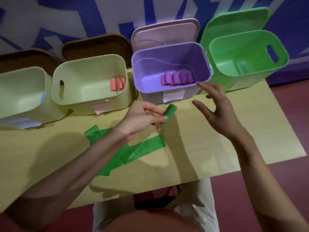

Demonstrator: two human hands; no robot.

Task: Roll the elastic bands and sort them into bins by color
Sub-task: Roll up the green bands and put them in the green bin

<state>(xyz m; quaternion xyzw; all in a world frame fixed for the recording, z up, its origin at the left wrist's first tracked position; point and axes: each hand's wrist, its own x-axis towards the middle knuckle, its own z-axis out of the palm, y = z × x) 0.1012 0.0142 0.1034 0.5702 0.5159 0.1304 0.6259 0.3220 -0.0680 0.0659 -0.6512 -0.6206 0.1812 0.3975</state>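
Note:
My left hand [143, 116] pinches a rolled green elastic band [169, 113] above the yellow table [217, 148], in front of the purple bin [170, 52]. My right hand [215, 108] hovers with fingers spread, just right of the roll and near the purple bin's front corner, holding nothing. Unrolled green bands [123, 154] lie flat on the table under my left forearm. The purple bin holds several purple rolls [177, 78]. A pale green bin [90, 64] holds three pink rolls [117, 84]. The bright green bin [247, 41] at the far right shows no rolls.
Another pale bin [21, 91] stands at the far left. Lids lean against the wall behind the bins: brown [98, 46], pink [165, 32] and green [234, 20]. The table's right edge meets red floor [284, 131]. My lap is below the near edge.

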